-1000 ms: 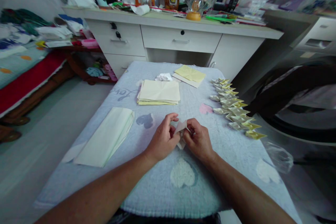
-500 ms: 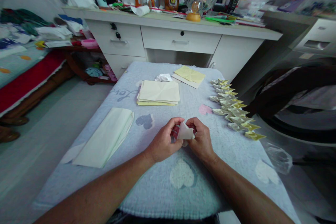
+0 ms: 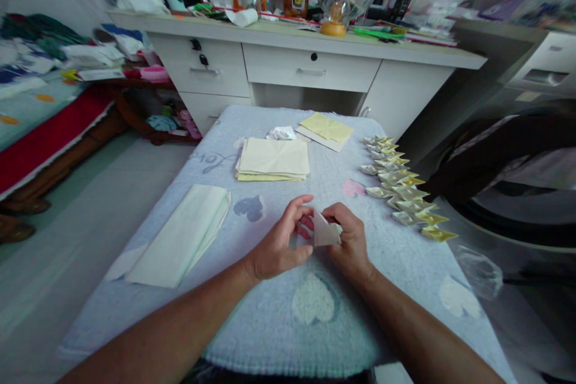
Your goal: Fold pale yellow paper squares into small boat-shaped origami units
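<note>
A small piece of folded white paper (image 3: 324,231) is gripped by my right hand (image 3: 350,240), whose fingers pinch its right side. My left hand (image 3: 284,241) is just left of the paper, thumb and fingers spread apart around its left edge; whether a fingertip touches it is hard to see. To the right, several small folded paper boats (image 3: 407,192) in white and yellow stand in a row. Beyond my hands lies a stack of cream paper sheets (image 3: 273,158). A long folded pale sheet (image 3: 182,234) rests at the left.
A blue heart-patterned cloth (image 3: 270,324) covers the table. Yellow and white sheets (image 3: 326,130) and a crumpled white paper (image 3: 281,132) lie at its far side. A white desk (image 3: 310,66) full of clutter stands behind, a washing machine (image 3: 544,78) at right, a bed (image 3: 54,114) at left.
My left hand has loosened and its fingers have spread away from the paper. The paper has shifted slightly right and turned in my right hand.
</note>
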`<state>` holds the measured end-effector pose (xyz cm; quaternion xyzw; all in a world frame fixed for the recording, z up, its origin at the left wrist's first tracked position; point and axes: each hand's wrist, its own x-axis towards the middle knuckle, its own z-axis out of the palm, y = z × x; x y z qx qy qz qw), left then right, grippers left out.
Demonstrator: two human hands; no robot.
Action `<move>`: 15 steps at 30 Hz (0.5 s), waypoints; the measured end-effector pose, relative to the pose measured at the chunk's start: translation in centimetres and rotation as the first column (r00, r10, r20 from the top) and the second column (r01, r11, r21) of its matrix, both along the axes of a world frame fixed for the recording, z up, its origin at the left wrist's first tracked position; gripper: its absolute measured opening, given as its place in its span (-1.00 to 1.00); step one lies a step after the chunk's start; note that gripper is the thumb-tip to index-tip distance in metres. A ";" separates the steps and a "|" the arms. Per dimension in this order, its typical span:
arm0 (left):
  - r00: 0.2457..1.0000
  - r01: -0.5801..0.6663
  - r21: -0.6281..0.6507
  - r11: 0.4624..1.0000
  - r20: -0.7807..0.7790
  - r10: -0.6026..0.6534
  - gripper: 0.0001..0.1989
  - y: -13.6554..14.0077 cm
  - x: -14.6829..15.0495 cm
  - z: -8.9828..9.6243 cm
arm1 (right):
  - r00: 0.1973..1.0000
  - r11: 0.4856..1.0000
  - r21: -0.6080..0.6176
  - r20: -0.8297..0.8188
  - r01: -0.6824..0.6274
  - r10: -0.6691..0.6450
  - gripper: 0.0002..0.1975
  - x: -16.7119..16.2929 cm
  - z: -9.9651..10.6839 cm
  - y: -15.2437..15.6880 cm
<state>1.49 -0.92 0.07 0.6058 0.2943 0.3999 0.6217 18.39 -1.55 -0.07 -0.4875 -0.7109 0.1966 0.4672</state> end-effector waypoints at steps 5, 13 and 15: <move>0.987 -0.030 -0.242 0.970 0.144 0.066 -0.48 0.5 -0.1 0.0 | 0.989 0.994 0.087 0.140 -0.067 0.055 -0.88 0.1 0.1 -0.1; 0.984 -0.154 -0.372 0.915 0.022 0.174 -0.69 1.1 0.5 -0.5 | 0.969 0.992 0.120 0.247 -0.037 0.006 -0.85 -0.2 -0.1 -0.1; 0.983 -0.149 -0.390 0.909 0.041 0.179 -0.69 1.1 0.5 -0.5 | 0.980 0.996 0.093 0.197 -0.015 -0.004 -0.85 -0.3 0.1 -0.1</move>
